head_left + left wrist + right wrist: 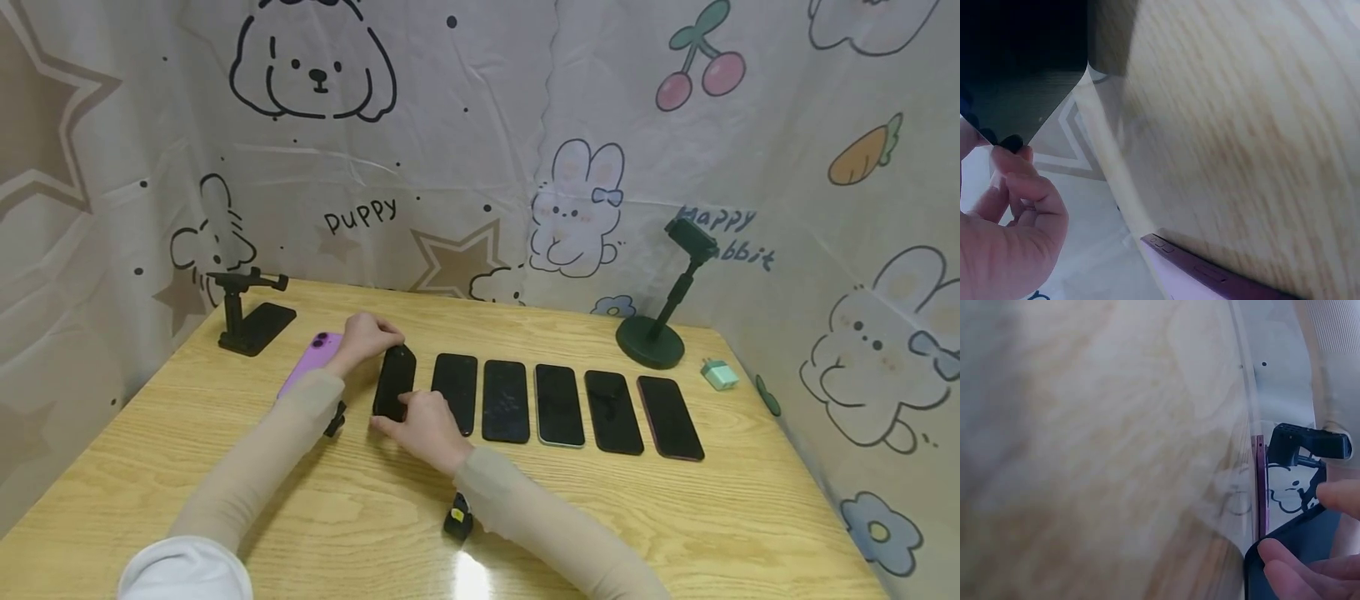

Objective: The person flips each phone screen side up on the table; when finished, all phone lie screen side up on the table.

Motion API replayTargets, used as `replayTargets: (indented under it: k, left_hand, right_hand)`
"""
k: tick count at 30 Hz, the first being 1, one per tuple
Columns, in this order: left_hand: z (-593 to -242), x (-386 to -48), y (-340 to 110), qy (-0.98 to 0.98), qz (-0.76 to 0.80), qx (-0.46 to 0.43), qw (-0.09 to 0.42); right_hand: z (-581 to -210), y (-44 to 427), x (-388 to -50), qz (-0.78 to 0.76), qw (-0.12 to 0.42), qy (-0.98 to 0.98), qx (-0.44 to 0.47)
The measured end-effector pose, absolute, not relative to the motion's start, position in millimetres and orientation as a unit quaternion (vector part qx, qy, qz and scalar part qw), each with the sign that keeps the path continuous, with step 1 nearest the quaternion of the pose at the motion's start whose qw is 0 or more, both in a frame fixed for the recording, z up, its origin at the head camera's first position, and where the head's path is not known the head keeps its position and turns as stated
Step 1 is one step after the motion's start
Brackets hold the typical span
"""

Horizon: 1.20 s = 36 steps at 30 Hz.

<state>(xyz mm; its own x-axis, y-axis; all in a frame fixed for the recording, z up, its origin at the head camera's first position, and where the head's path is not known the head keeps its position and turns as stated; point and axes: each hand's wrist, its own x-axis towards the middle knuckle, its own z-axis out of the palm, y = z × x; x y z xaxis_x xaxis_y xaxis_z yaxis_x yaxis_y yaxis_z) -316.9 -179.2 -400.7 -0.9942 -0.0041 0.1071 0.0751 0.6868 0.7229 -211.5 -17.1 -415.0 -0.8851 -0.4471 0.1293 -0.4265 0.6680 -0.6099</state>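
Observation:
A black smartphone point(395, 383) is tilted up off the wooden table in front of me, at the left end of a row of phones. My left hand point(363, 340) pinches its far end, and in the left wrist view the fingertips point(1013, 153) meet its dark corner. At the near end, my right hand point(429, 427) holds the same phone between thumb and fingers; the right wrist view shows those fingers point(1285, 565) at its edge. A purple phone point(309, 364) lies just left of it, back up, partly covered by my left forearm.
Several dark-screened phones point(506, 402) lie side by side to the right. A black folding phone stand point(236, 312) is at the back left. At the back right are a round-based dark green stand point(651, 342) and a pale green charger plug point(720, 374). A printed curtain point(465, 167) encloses the table.

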Motion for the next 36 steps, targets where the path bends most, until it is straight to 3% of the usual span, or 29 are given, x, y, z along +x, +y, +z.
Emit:
replayTargets:
  k: [8, 15, 21, 28, 36]
  left_hand:
    - [-406.1, -320.5, -181.3, -0.893, -0.449, -0.015, 0.02]
    - [-419.1, -327.7, -186.4, -0.801, -0.59, 0.008, -0.103]
    - [-422.8, -328.8, -191.7, -0.795, -0.575, 0.001, -0.19]
    - [-420.1, -328.9, -190.8, -0.8, -0.554, -0.036, -0.227]
    - [-419.1, -326.7, -190.1, -0.796, -0.557, -0.052, -0.233]
  right_hand:
    - [-414.6, -16.8, -210.1, -0.279, -0.053, 0.906, -0.315]
    - [-416.4, -14.0, -210.2, -0.295, -0.069, 0.894, -0.331]
    - [-416.7, -12.4, -211.0, -0.309, -0.063, 0.89, -0.328]
    - [-415.3, -11.1, -210.6, -0.304, -0.061, 0.895, -0.319]
    - [-414.5, -9.8, -209.5, -0.31, -0.055, 0.899, -0.305]
